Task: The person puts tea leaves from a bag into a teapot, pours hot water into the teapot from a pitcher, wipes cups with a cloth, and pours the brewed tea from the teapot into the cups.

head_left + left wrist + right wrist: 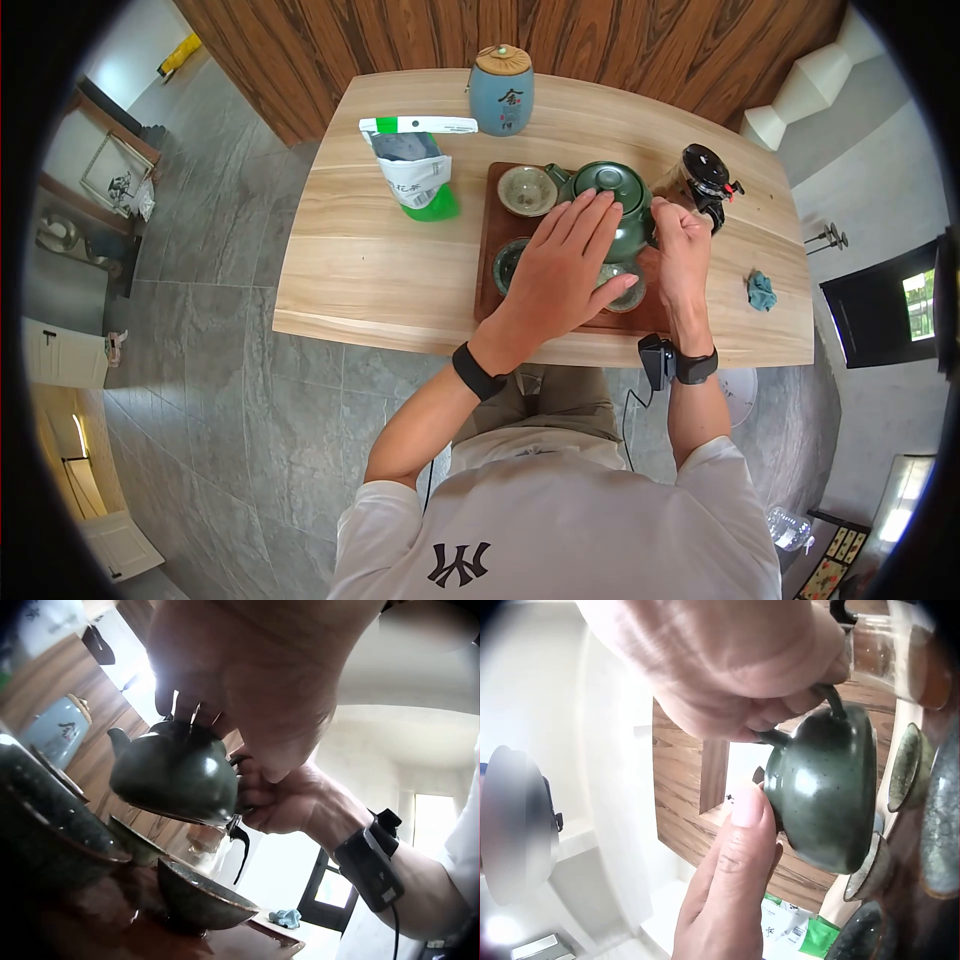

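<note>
Right hand has its grip curled round the handle of the green teapot, fingers hooked through it as the right wrist view shows, and the left hand lies with straight, spread fingers, the tips pressing on the teapot's lid. Teapot is lifted, its base clear of the wooden tray in the left wrist view, spout pointing away from the right hand. Below the teapot sits a small green cup on the tray, with another cup just beyond the spout. Beside the teapot, past the right hand, stands a glass pitcher. Farther out on the tabletop: a blue tea canister, a green-and-white bag and a small blue cloth
</note>
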A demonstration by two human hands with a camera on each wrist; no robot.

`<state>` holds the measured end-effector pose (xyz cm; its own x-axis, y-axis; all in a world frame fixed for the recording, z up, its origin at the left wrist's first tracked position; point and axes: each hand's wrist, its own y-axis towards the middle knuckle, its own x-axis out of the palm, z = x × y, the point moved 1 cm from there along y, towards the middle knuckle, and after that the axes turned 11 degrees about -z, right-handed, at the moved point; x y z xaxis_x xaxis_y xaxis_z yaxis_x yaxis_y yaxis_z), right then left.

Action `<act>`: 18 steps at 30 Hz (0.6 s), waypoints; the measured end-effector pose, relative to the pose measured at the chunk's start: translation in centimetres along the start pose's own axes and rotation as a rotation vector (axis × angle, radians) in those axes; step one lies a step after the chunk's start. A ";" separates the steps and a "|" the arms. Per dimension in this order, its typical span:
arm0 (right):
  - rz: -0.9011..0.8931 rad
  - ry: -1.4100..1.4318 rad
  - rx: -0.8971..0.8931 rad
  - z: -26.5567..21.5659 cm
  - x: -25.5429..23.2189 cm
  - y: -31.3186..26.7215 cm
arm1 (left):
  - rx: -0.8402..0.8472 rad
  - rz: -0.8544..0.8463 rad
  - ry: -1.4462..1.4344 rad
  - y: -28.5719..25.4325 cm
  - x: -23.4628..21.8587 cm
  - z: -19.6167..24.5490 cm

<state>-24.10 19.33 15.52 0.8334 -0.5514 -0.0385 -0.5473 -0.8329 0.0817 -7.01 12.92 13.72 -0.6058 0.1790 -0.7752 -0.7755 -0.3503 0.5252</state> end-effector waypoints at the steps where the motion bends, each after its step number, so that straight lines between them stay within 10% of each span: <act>1: -0.011 -0.053 0.008 0.0 0.2 0.1 | -0.004 0.000 0.002 -0.1 0.1 -0.1; 18: -0.047 -0.271 0.030 -1.4 1.0 0.7 | -0.057 -0.004 -0.127 -0.8 0.7 -0.6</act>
<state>-23.54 18.24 16.90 0.8088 -0.5014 -0.3073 -0.5143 -0.8565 0.0441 -6.71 12.77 12.53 -0.6231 0.2941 -0.7248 -0.7689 -0.4001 0.4987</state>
